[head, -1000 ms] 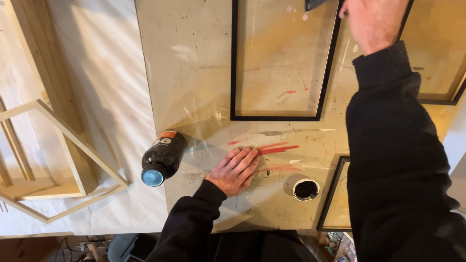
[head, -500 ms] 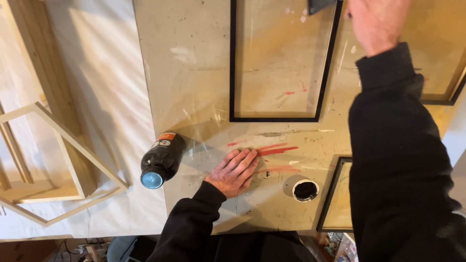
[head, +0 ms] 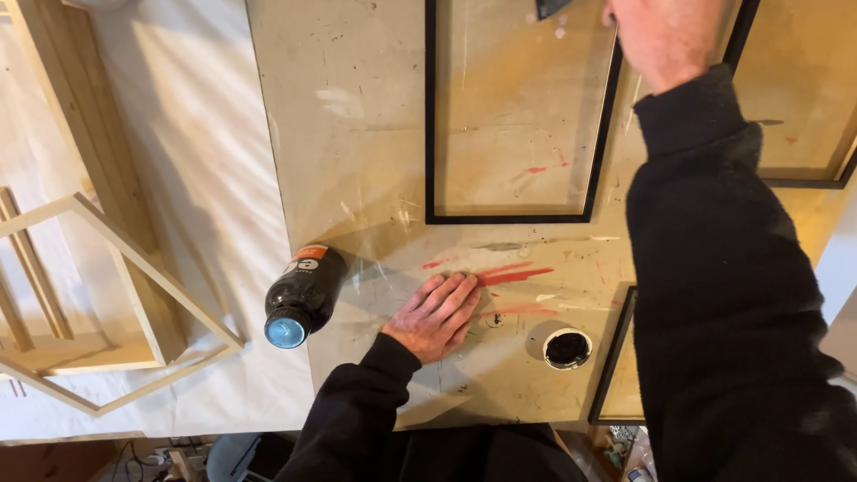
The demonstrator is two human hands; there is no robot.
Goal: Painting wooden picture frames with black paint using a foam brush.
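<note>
Lying on its side at the table's [head: 357, 116] left edge, just beside your left hand [head: 436, 314], is one dark bottle [head: 303, 293] with a blue cap and an orange band. That hand rests flat, fingers spread slightly, on a clear sheet over red paint streaks [head: 513, 274]; it has not moved since the earlier frame. One black lid [head: 568, 348] sits to its right. Three black frames show: a large one [head: 518, 116], two partly cut off. Your right hand [head: 665, 36] has crept a little higher at the top edge; its grip I cannot tell.
</note>
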